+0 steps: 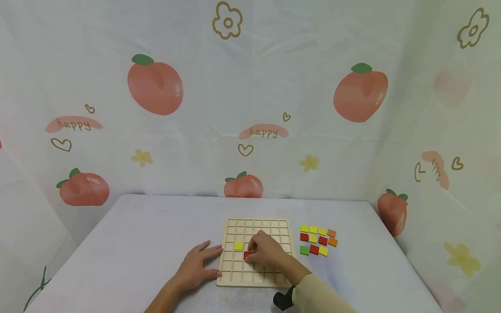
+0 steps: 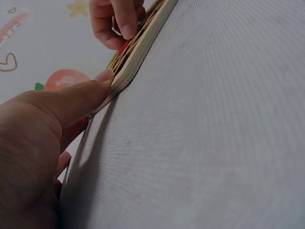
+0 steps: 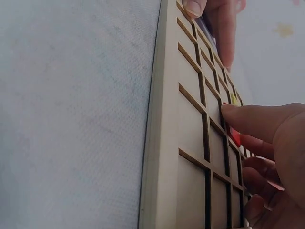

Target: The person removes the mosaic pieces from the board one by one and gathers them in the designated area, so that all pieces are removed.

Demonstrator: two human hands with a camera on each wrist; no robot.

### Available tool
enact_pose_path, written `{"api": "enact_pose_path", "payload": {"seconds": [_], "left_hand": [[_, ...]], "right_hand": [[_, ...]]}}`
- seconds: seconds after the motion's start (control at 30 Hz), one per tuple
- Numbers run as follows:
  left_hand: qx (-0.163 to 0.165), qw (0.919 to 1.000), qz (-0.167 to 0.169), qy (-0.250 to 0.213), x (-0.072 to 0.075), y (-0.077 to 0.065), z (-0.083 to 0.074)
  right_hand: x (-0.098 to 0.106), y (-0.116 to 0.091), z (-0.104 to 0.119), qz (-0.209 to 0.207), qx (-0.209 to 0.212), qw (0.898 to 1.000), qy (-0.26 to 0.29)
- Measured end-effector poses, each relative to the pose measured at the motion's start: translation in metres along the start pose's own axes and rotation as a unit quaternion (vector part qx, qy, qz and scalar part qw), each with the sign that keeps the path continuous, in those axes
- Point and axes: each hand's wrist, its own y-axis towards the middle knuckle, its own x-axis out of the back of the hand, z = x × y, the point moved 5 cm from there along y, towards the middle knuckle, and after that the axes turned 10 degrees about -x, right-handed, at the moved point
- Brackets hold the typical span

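A square wooden grid board (image 1: 251,284) lies on the table. One yellow tile (image 1: 238,245) sits in a cell left of its middle. My right hand (image 1: 269,251) reaches over the board and pinches a red tile (image 1: 246,256) between thumb and fingers, one row nearer than the yellow tile and to its right. In the right wrist view the red tile (image 3: 234,137) shows partly between thumb and fingers, down at the grid. My left hand (image 1: 196,267) rests at the board's left edge with fingers spread, its thumb (image 2: 83,98) touching the near left corner.
Right of the board lie loose square tiles in rough rows: several yellow tiles (image 1: 313,229), red tiles (image 1: 323,241), two orange tiles (image 1: 332,242) and a green tile (image 1: 304,250). A white cloth (image 1: 159,227) covers the table. A printed curtain (image 1: 203,93) hangs behind it.
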Motion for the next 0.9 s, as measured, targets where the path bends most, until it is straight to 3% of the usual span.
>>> {"api": "enact_pose_path", "payload": {"seconds": [0.4,0.67,0.9], "left_hand": [[0.010,0.9999,0.004,0.001,-0.0019,0.0002,0.0046],[-0.002,1.0000,0.000,0.001,-0.0013,-0.0002,0.0015],[-0.007,1.0000,0.004,0.002,-0.0005,0.0001,-0.0002]], "right_hand": [[-0.0042,-0.0003,-0.0030,-0.010,0.000,1.000,-0.011],[-0.0031,-0.0015,-0.0020,-0.021,0.009,1.000,-0.012],[-0.0042,-0.0040,-0.0006,-0.054,0.026,0.998,-0.019]]}}
